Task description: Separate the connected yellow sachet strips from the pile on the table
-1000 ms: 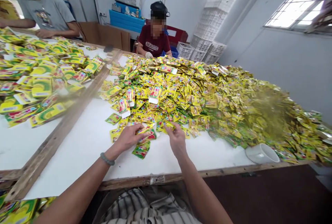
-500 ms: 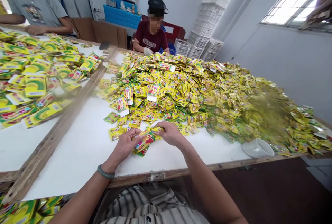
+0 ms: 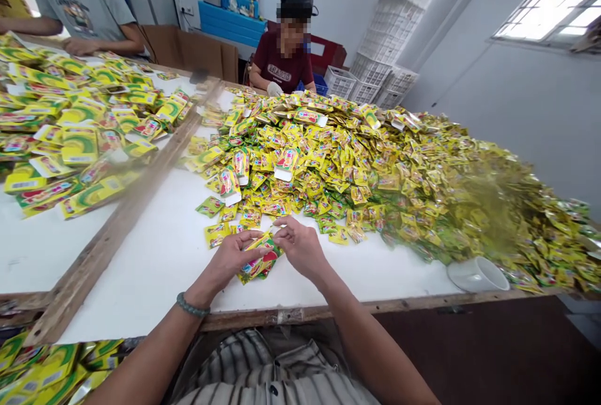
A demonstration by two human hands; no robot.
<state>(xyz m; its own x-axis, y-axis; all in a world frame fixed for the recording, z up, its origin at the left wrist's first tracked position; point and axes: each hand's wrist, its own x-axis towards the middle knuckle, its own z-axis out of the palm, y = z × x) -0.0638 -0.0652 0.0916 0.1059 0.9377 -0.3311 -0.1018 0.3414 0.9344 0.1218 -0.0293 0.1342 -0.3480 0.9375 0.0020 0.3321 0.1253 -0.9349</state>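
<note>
**Both hands closed on one bundle of sachets**

1. Position. The left hand point(image 3: 229, 262) and the right hand point(image 3: 303, 248) meet at lower centre of the frame, over the bare white worktop point(image 3: 154, 248). Between them is a bundle of sachets point(image 3: 259, 259), yellow, green and red, tilted up toward the right. It sits just in front of the near edge of the heap of loose sachets point(image 3: 375, 167).

2. Fingers. The left fingers point(image 3: 244, 243) are curled round the bundle from the left, clamped on it. The right fingers point(image 3: 284, 234) are pinched together on its upper right end. Neither hand is open.

3. Change. One second ago the hands were apart: the left rested on sachets lying on the worktop, and the right was at the heap edge on a single sachet. Half a second ago they came together. Now both grip the same bundle. Judgement: the single sachet has probably been added to the bundle, which is held rather than lying loose.

4. Surroundings. A white cup point(image 3: 476, 273) lies on its side at lower right, against the heap. A wooden divider point(image 3: 117, 230) runs diagonally at left, with larger packets point(image 3: 70, 142) beyond it. A co-worker's gloved hand point(image 3: 273, 88) rests at the far edge of the heap, top centre.
</note>
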